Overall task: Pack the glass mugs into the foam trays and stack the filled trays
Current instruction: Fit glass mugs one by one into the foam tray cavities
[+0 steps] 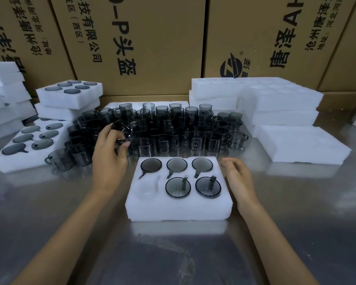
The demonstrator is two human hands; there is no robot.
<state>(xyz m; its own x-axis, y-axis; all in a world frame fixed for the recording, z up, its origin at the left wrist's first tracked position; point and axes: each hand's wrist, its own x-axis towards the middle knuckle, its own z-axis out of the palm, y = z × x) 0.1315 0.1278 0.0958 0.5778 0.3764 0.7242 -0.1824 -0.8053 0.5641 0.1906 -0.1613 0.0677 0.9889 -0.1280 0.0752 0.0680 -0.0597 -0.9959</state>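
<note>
A white foam tray (179,208) lies in front of me on the steel table. Several of its round pockets hold smoky grey glass mugs (178,187); the front-left pocket (147,187) is bare foam. My left hand (109,155) grips one grey mug (123,131), tilted, above the left edge of a big cluster of loose mugs (173,128) behind the tray. Beside the tray's right edge my right hand (237,177) hovers with relaxed fingers, holding nothing.
Filled foam trays (69,93) are stacked at the back left, with another filled tray (19,159) in front of them. Stacks of unfilled foam trays (275,99) stand at the right. Printed cardboard boxes (132,38) wall off the back.
</note>
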